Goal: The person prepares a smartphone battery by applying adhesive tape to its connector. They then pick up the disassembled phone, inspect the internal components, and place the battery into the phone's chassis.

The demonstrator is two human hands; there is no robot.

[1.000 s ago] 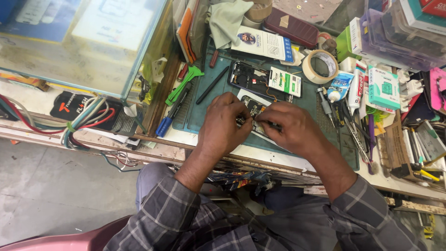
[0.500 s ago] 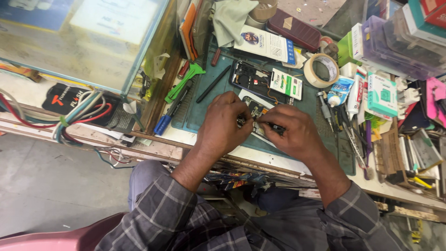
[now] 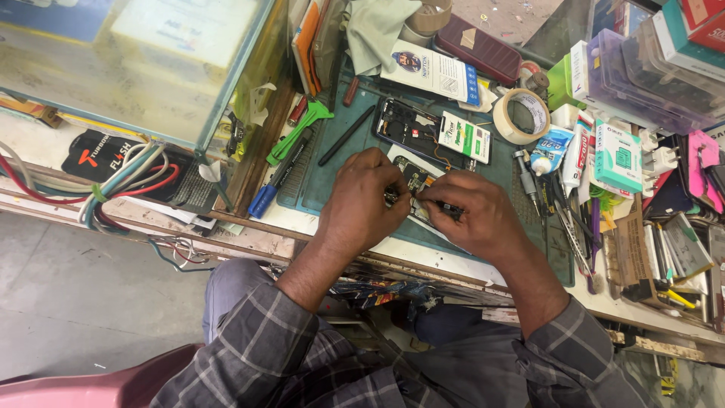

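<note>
near the mat's front edge — left hand [image 3: 362, 202] and right hand [image 3: 476, 215] pinching an opened phone [image 3: 414, 175], clutter close around

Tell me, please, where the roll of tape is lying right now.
In the head view, the roll of tape lies on the bench up and to the right of the right hand, just past the green mat.

You are sitting at a phone repair shop counter. An opened phone [image 3: 411, 128] lies on the green work mat [image 3: 332, 177] (its insides show), with a tape roll [image 3: 521, 115], tweezers [image 3: 570, 234], a glass display case [image 3: 151, 68] and stacked parts boxes [image 3: 649, 68] around it.
</note>
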